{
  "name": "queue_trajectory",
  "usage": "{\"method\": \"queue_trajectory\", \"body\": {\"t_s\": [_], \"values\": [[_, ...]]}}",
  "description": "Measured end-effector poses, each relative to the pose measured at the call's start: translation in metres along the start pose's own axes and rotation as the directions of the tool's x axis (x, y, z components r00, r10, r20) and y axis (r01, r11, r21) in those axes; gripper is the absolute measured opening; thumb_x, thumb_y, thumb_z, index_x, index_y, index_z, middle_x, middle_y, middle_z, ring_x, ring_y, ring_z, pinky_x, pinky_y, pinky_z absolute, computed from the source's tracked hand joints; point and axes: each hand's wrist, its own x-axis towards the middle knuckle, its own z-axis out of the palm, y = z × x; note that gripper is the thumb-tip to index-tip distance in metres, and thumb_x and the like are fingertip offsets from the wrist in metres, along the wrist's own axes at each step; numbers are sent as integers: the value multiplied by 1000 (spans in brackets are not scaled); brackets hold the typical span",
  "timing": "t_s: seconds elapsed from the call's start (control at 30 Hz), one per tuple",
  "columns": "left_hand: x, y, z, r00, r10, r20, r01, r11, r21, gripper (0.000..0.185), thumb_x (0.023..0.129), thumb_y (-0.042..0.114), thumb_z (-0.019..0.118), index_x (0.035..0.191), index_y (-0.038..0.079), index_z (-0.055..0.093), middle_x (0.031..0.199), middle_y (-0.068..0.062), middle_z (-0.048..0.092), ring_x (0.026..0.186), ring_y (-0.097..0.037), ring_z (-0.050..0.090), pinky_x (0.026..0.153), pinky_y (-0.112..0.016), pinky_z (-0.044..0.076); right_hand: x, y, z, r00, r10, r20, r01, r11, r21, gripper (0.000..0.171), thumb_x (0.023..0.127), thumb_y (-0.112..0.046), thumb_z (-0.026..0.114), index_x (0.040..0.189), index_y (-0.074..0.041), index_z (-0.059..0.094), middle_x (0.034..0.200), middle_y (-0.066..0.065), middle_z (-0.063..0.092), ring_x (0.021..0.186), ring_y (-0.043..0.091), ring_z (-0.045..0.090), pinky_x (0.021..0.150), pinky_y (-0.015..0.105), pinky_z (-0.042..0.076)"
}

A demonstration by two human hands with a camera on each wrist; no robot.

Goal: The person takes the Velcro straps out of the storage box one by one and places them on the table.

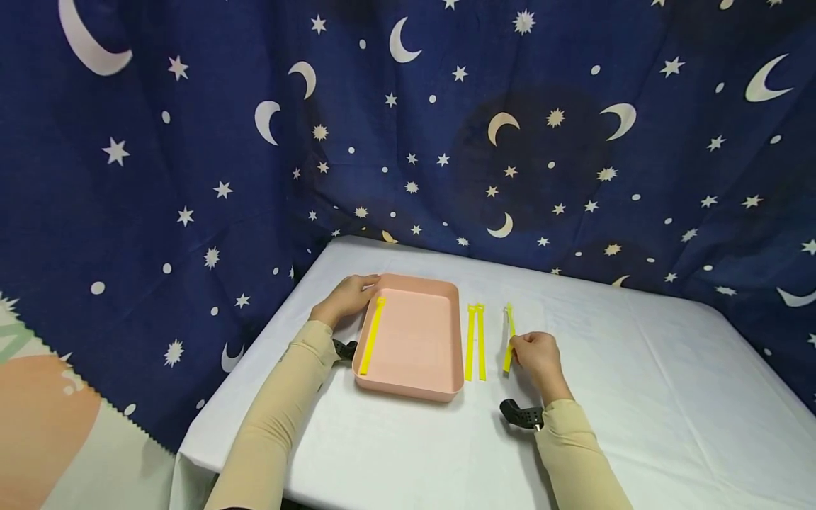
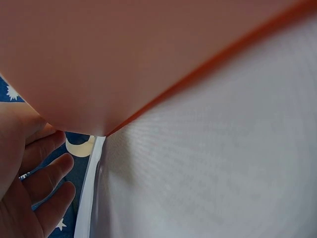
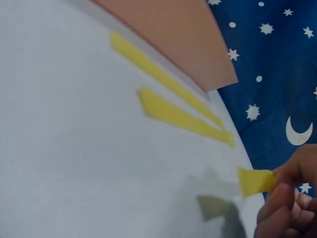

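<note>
Only the head view takes in the whole pink tray, with one yellow strip lying along its left inner wall. The left hand rests on the tray's far left corner, fingers relaxed. The right wrist view shows the right hand pinching the end of another yellow strip above the white worktop; two more strips lie just beside the tray.

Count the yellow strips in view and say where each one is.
4. One strip lies inside the pink tray; two strips lie side by side on the table just right of it; the right hand pinches the fourth.
</note>
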Motion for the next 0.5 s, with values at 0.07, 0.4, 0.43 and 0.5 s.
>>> {"method": "queue_trajectory", "body": {"t_s": [0.07,0.4,0.43,0.5], "values": [[0,0,0,1000,-5,1,5,1000,-7,44,105,26,51,147,11,52,151,-9,52,143,-31,46,122,-45,36,1,4,3,1000,-7,7,7,1000,-16,21,92,-14,55,84,2,65,57,-2,56,56,13,50,49,24,41],[-2,0,-3,1000,-6,13,6,1000,-6,45,106,26,49,148,11,50,152,-9,51,144,-31,44,122,-45,35,-1,4,12,1000,-18,16,19,998,-56,19,91,-12,57,82,3,64,59,0,56,55,13,50,49,23,42],[-2,0,-3,1000,-3,14,3,1000,-5,45,106,26,49,148,10,50,152,-9,51,143,-31,44,122,-45,35,-1,4,13,1000,-18,16,18,998,-61,19,90,-12,57,83,3,65,61,1,56,56,14,50,49,23,42],[-2,0,-3,1000,-3,18,3,1000,-4,45,106,26,49,148,10,50,152,-9,51,144,-31,44,122,-45,35,-2,3,15,1000,-16,15,17,997,-77,18,90,-12,58,82,3,65,62,1,57,57,14,50,49,23,42]]}}
